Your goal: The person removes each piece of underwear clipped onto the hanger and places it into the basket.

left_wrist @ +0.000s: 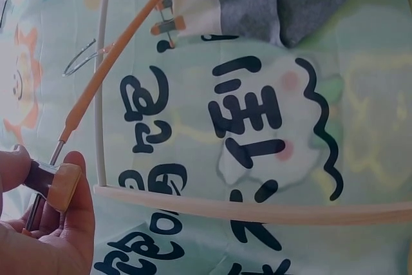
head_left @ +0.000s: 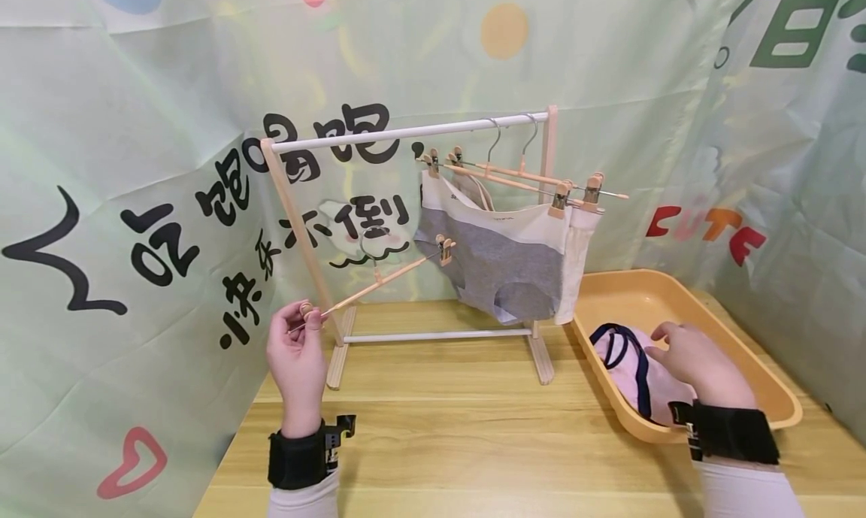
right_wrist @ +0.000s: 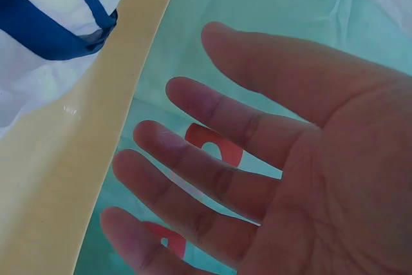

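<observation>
My left hand (head_left: pixel 298 364) pinches the clip (left_wrist: pixel 61 185) at one end of a wooden clip hanger (head_left: pixel 379 281), between thumb and fingers. The hanger slants up to the right, its hook upward and below the rack's top bar; its far clip (head_left: pixel 444 249) appears to hold nothing. My right hand (head_left: pixel 700 364) is over the yellow basin (head_left: pixel 632 292), near a pink garment (head_left: pixel 622 375) with dark blue straps. In the right wrist view its fingers (right_wrist: pixel 193 159) are spread and loosely extended, holding nothing. Grey and white underpants (head_left: pixel 501 262) hang clipped on the rack.
A small wooden rack with a white top bar (head_left: pixel 419 131) stands on the wooden table (head_left: pixel 440 428). Two clip hangers hang toward its right end, with a pale garment (head_left: pixel 576 262) behind the underpants. Printed fabric (head_left: pixel 169 89) encloses the table behind and at the sides.
</observation>
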`<state>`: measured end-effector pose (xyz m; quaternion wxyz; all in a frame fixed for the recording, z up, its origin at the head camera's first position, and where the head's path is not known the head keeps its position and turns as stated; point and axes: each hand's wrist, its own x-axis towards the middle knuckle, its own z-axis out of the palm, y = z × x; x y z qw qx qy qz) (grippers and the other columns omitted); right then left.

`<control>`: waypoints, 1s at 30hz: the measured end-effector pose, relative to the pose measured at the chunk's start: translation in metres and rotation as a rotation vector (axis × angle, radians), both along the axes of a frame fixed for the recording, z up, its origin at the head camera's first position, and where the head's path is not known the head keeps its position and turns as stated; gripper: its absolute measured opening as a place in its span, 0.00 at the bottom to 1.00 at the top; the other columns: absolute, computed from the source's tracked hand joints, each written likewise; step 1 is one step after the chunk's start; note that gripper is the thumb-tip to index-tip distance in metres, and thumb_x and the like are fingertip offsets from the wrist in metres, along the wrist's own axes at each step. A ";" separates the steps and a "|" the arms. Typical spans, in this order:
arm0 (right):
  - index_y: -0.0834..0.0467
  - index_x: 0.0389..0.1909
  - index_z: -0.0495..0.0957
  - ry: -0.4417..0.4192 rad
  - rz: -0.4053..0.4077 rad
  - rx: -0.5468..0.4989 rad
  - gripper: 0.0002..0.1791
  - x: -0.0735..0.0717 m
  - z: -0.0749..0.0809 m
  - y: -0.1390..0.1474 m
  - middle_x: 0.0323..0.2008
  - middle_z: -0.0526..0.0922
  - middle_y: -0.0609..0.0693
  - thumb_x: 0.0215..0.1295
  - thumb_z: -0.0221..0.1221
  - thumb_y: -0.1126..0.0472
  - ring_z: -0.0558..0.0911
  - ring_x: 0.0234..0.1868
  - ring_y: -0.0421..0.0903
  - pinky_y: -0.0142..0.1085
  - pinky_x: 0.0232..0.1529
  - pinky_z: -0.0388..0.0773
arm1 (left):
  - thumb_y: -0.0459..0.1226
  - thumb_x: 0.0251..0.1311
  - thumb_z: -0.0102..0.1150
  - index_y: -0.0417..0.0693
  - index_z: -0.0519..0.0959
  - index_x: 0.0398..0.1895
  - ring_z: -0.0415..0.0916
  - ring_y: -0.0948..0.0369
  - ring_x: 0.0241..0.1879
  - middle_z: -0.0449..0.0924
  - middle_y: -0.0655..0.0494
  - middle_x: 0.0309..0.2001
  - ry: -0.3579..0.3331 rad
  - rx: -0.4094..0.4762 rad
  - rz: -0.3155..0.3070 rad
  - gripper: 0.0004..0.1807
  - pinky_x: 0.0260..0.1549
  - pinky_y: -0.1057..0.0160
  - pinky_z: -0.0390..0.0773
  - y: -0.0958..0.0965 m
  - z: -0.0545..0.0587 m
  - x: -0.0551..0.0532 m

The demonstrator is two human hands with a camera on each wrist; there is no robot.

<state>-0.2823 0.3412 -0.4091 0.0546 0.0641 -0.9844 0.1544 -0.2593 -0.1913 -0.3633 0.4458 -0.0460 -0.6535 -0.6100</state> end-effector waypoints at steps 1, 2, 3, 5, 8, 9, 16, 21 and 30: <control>0.72 0.42 0.75 0.005 0.002 0.004 0.20 0.000 0.000 -0.001 0.38 0.78 0.74 0.59 0.61 0.57 0.74 0.39 0.67 0.62 0.41 0.73 | 0.34 0.61 0.58 0.26 0.72 0.48 0.78 0.60 0.37 0.75 0.55 0.37 -0.001 0.000 0.002 0.18 0.38 0.75 0.80 0.000 0.000 0.000; 0.72 0.42 0.75 0.011 0.004 0.008 0.20 0.000 0.001 -0.003 0.38 0.78 0.74 0.59 0.61 0.57 0.74 0.40 0.67 0.62 0.42 0.73 | 0.33 0.61 0.58 0.26 0.72 0.48 0.77 0.60 0.37 0.75 0.55 0.37 -0.001 0.000 0.004 0.18 0.38 0.76 0.80 0.000 0.000 0.000; 0.72 0.41 0.75 0.019 0.007 0.009 0.20 0.000 0.001 -0.004 0.38 0.78 0.74 0.59 0.61 0.57 0.74 0.40 0.68 0.62 0.42 0.73 | 0.33 0.61 0.58 0.27 0.72 0.48 0.77 0.60 0.37 0.75 0.55 0.37 -0.001 -0.003 0.008 0.17 0.38 0.75 0.80 -0.001 0.000 0.000; 0.71 0.41 0.76 0.036 0.011 0.009 0.19 0.000 0.000 -0.006 0.38 0.78 0.74 0.60 0.61 0.58 0.74 0.40 0.68 0.63 0.42 0.73 | 0.32 0.61 0.57 0.27 0.72 0.47 0.78 0.61 0.36 0.75 0.54 0.37 -0.003 -0.004 0.017 0.16 0.37 0.75 0.80 -0.001 0.000 0.000; 0.70 0.40 0.76 0.057 0.015 0.002 0.17 -0.001 -0.001 -0.009 0.37 0.79 0.74 0.60 0.61 0.58 0.73 0.41 0.68 0.63 0.43 0.72 | 0.31 0.61 0.58 0.27 0.72 0.47 0.78 0.61 0.36 0.75 0.55 0.37 -0.007 -0.006 0.029 0.16 0.37 0.76 0.80 -0.002 0.000 0.000; 0.70 0.39 0.76 0.062 0.018 0.000 0.17 -0.001 -0.002 -0.010 0.37 0.79 0.73 0.60 0.61 0.59 0.74 0.40 0.68 0.63 0.43 0.72 | 0.31 0.61 0.58 0.27 0.72 0.47 0.78 0.61 0.35 0.75 0.55 0.37 -0.008 -0.007 0.032 0.16 0.36 0.76 0.80 -0.002 0.000 0.000; 0.71 0.40 0.76 0.053 0.024 -0.015 0.17 -0.001 0.000 -0.015 0.37 0.78 0.74 0.60 0.60 0.59 0.73 0.40 0.68 0.63 0.43 0.72 | 0.32 0.61 0.58 0.28 0.72 0.47 0.78 0.62 0.35 0.75 0.57 0.37 -0.014 -0.002 0.054 0.16 0.35 0.77 0.79 -0.002 -0.001 -0.001; 0.71 0.40 0.75 0.052 0.031 -0.006 0.17 0.000 0.000 -0.016 0.35 0.78 0.72 0.60 0.60 0.59 0.73 0.39 0.66 0.61 0.41 0.72 | 0.36 0.61 0.59 0.28 0.73 0.47 0.78 0.62 0.34 0.75 0.56 0.37 -0.012 0.010 0.083 0.19 0.35 0.76 0.80 -0.001 -0.002 0.000; 0.70 0.39 0.76 0.049 0.039 0.007 0.17 0.000 -0.001 -0.018 0.35 0.78 0.71 0.61 0.59 0.57 0.75 0.38 0.65 0.61 0.41 0.73 | 0.36 0.61 0.59 0.29 0.73 0.47 0.78 0.62 0.34 0.75 0.57 0.37 -0.028 0.038 0.150 0.18 0.36 0.77 0.79 -0.002 -0.004 -0.001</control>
